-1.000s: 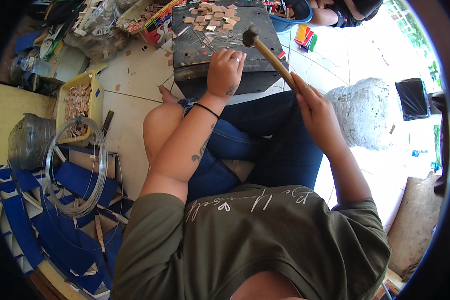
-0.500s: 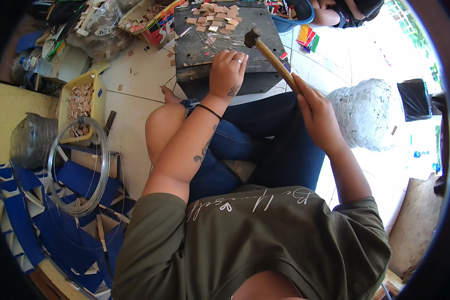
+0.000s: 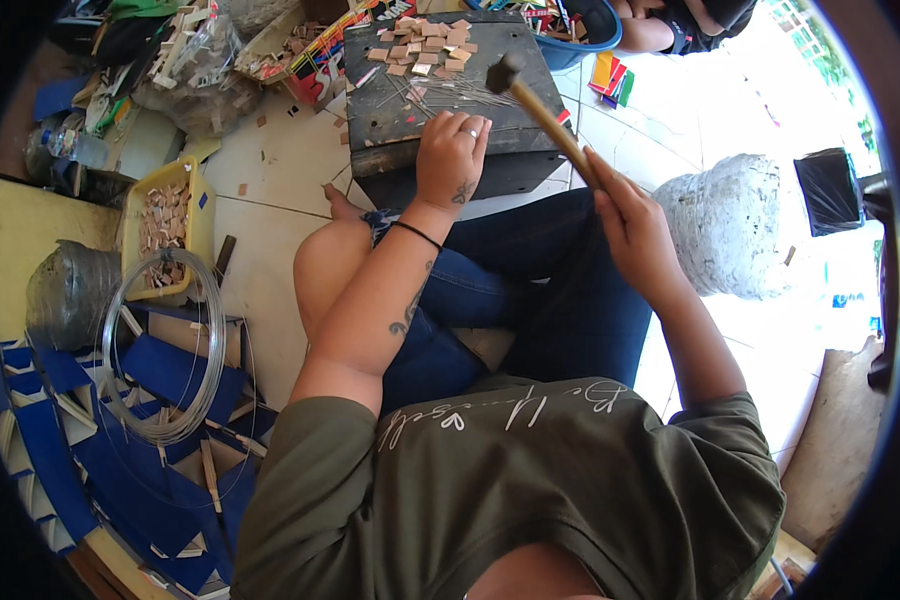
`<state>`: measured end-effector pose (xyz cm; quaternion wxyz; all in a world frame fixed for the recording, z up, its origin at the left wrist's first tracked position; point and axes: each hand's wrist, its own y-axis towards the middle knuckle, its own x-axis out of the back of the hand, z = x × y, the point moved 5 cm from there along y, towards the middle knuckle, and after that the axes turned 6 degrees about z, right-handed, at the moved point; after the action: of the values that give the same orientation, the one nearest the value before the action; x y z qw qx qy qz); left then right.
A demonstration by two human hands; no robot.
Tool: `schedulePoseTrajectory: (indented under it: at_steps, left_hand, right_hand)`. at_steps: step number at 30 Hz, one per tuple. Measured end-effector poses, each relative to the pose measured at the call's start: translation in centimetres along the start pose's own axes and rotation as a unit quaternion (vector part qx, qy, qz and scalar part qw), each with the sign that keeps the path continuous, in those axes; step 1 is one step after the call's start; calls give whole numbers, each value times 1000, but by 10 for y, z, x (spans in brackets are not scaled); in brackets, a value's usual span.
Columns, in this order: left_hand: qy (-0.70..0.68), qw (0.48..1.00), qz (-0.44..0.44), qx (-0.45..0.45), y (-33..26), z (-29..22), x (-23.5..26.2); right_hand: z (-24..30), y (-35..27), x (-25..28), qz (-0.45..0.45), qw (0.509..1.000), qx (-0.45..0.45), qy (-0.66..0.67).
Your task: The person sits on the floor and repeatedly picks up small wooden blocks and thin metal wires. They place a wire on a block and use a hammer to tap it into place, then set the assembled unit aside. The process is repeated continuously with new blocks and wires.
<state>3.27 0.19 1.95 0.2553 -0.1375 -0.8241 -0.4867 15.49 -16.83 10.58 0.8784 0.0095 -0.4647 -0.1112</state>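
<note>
My right hand (image 3: 627, 212) is wrapped round the lower wooden handle of a hammer (image 3: 548, 120). The dark metal head is raised over the right side of a worn black work block (image 3: 375, 125). At the block's near edge my left hand (image 3: 450, 155) is closed with its fingers bent inward; whatever they hold is hidden beneath them. Just beyond the knuckles lie several thin wire lengths (image 3: 460, 95). Farther back on the block is a heap of small brown wooden pieces (image 3: 432, 42).
At the left, a yellow basin (image 3: 203, 215) holds more wooden pieces, near a wire coil (image 3: 213, 340) over blue-covered pieces (image 3: 150, 490). A blue tub (image 3: 595, 45) stands beyond the block, near another person's arm (image 3: 648, 35). A wrapped bundle (image 3: 720, 225) sits at right.
The hammer head looks slightly blurred and sits marginally higher relative to the block. My left hand stays closed at the block's edge. The whole view has shifted a little.
</note>
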Motion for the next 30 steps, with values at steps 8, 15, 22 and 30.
schedulePoseTrajectory:
  at_steps: [8, 15, 22, 30]
  left_hand:
    - [-4, 1000, 0, 3, -2, -2, 1]
    - [-4, 1000, 4, 13, -2, -1, 1]
    - [-49, 994, 70, 65, 6, 9, 33]
    - [229, 919, 114, 299, -66, 176, 242]
  right_hand:
    - [-2, 1, 4, -45, 998, 32, 28]
    - [-27, 9, 1, 17, 997, -39, 65]
    - [-74, 95, -38, -50, 979, -97, -174]
    - [-53, 124, -48, -139, 966, 49, -213]
